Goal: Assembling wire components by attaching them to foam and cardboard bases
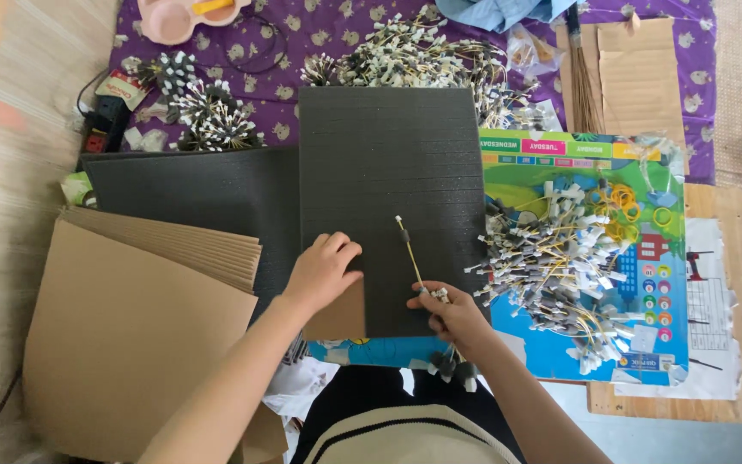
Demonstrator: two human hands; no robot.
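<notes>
Head view: seen from above, a person sits on the floor with both bare forearms reaching forward over a work surface.
Left hand [321, 273]: fingers curled down, pressing on the near left corner of the dark grey ribbed foam sheet [391, 206]; it holds nothing else.
Right hand [450, 314]: pinched shut on the near end of a thin yellow stick with a small white tip [409, 251]; a few more white-capped pieces are bunched in the same grip.
Yellow stick: slants up and left from the right hand, its far tip lying over the middle of the upright foam sheet.
Foam sheet: rectangular, standing lengthwise away from the person, overlapping a second dark grey foam sheet [191, 193] that lies to its left.
Cardboard stack [130, 318]: plain brown sheets fanned at the left, under the left forearm, their upper edge touching the second foam sheet.
Loose pile of white-capped yellow sticks [551, 258]: just right of the foam sheet, heaped on a colourful printed board with green and blue pictures [646, 335].
Further bundles of sticks [414, 56]: beyond the foam sheet, on a purple patterned cloth [302, 26].
Smaller round bundles [212, 116]: far left on the same cloth.
Pink plastic tray [186, 17]: top edge, partly cut off.
</notes>
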